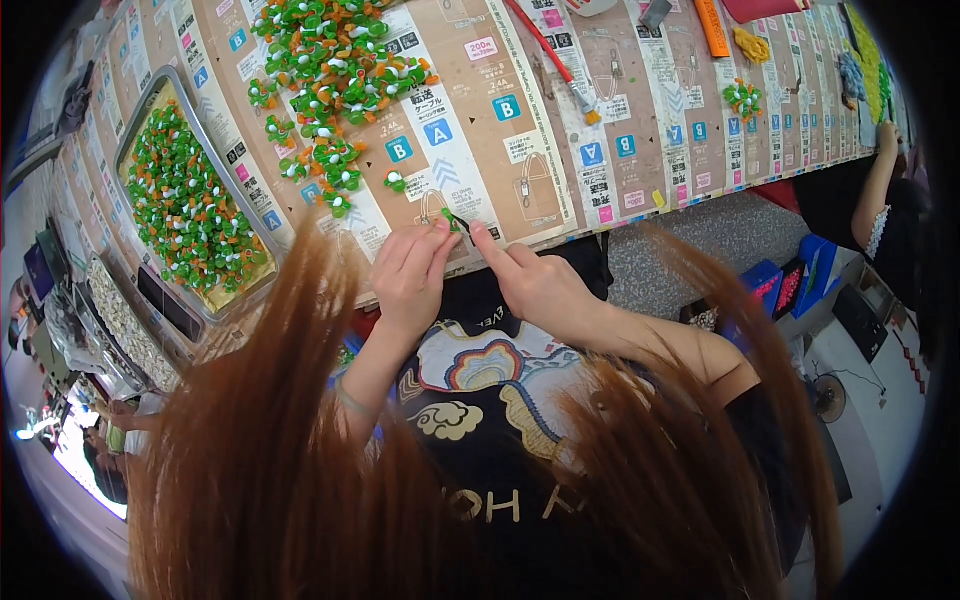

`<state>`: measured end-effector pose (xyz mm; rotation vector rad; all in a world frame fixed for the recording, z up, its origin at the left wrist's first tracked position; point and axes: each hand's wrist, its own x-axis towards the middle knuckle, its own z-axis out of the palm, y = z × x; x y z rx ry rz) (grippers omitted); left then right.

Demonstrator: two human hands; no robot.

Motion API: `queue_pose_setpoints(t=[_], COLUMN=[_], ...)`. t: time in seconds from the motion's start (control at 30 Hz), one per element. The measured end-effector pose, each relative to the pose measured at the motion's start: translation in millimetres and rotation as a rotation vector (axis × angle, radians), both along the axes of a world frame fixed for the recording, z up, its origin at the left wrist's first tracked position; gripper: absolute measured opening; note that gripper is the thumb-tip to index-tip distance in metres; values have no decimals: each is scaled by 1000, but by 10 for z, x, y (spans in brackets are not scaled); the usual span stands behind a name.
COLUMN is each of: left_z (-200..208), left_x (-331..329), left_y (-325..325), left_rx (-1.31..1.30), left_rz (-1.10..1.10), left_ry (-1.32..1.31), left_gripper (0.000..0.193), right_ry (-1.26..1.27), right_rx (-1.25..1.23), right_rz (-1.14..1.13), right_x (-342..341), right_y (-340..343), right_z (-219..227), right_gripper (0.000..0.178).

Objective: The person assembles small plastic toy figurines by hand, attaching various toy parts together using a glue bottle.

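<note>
My left hand (pixel 410 275) is closed in a pinch at the near edge of the table, with a small green plastic piece (pixel 449 216) at its fingertips. My right hand (pixel 540 285) meets it from the right, its fingers closed on a thin black tool (pixel 461 226) whose tip touches or nearly touches the green piece; its exact kind is too small to make out. Just beyond my left hand lies one loose green, white and orange piece (pixel 395 181). Farther off spreads a heap of similar small pieces (pixel 325 75).
A metal tray (pixel 168 73) of the same pieces stands at left, beside a dark phone-like slab (pixel 168 302) and a tray of whitish bits (pixel 125 315). Beyond lie a red-handled brush (pixel 550 50), an orange stick (pixel 712 28) and a yellow bundle (pixel 752 46). Another person's arm (pixel 878 175) reaches in at right.
</note>
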<state>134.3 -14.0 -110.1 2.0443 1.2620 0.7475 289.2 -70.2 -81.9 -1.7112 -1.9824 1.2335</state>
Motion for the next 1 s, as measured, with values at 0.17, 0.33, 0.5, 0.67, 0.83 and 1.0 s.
queue_pose_setpoints(t=[0.17,0.33,0.5,0.67,0.83,1.0], left_z=[-102,-78,-91,-39,-65,-75], left_x=[16,59,105,143,141,137], left_y=[10,-43,-163,-260,-304,-351], left_rx=[10,34,93,85,101,115], left_rz=[-26,-30,-46,-29,1,4], left_ry=[-26,-18,-3,-8,-22,-30], left_gripper=[17,15,16,15,13,13], right_ry=[24,-21,-142,-139,-113,-139], right_rx=[-67,44,111,96,83,92], right_rz=[-4,64,68,45,-9,27], right_x=[31,30,30,61,23,20], right_y=[31,-14,-173,-296,-355,-389], right_z=[-75,-126,-72,22,0,40], right_gripper=[68,62,57,58,62,62])
